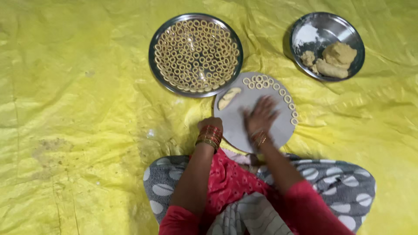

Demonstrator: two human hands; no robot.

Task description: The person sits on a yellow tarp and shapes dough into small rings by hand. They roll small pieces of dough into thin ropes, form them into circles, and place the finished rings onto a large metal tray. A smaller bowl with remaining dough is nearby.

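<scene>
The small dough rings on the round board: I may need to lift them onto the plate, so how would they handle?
The dough rings look thin and raw, so probably soft and easily squashed. They seem light. Lying flat on the round board, they are unlikely to roll.

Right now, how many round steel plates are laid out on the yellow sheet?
2. One steel plate, full of dough rings, lies ahead of the left hand; the other, holding dough lumps and flour, lies far right.

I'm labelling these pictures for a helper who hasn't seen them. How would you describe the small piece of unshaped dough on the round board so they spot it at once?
Start at the round grey board in front of the person, on the yellow sheet. On its upper left part, near the big plate of rings, lies the dough piece. Unlike the small rings along the board's rim, it is a pale, elongated lump with no hole.
</scene>
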